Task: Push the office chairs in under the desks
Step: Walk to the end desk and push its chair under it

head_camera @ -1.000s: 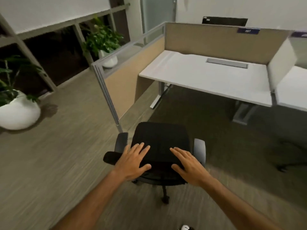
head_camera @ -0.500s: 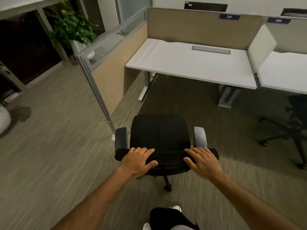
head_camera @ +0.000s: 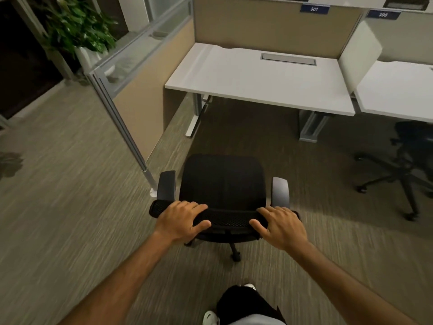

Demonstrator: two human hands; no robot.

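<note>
A black mesh office chair (head_camera: 223, 184) with grey armrests stands on the carpet in front of me, its seat facing a white desk (head_camera: 257, 78) marked 307. My left hand (head_camera: 181, 219) grips the left end of the backrest's top edge, fingers curled over it. On the right end of that same edge, my right hand (head_camera: 280, 225) holds on in the same way. The chair stands short of the desk, with open carpet between its seat and the desk's front edge.
A tan partition with a metal post (head_camera: 131, 127) runs along the desk's left side. Another black chair (head_camera: 407, 160) stands at the right, before the neighbouring desk (head_camera: 398, 95). A potted plant (head_camera: 79, 31) sits far left. My leg and shoe (head_camera: 236, 306) show below.
My hands went from resting flat above the backrest to gripping its top edge. The chair and I have moved closer to the desk.
</note>
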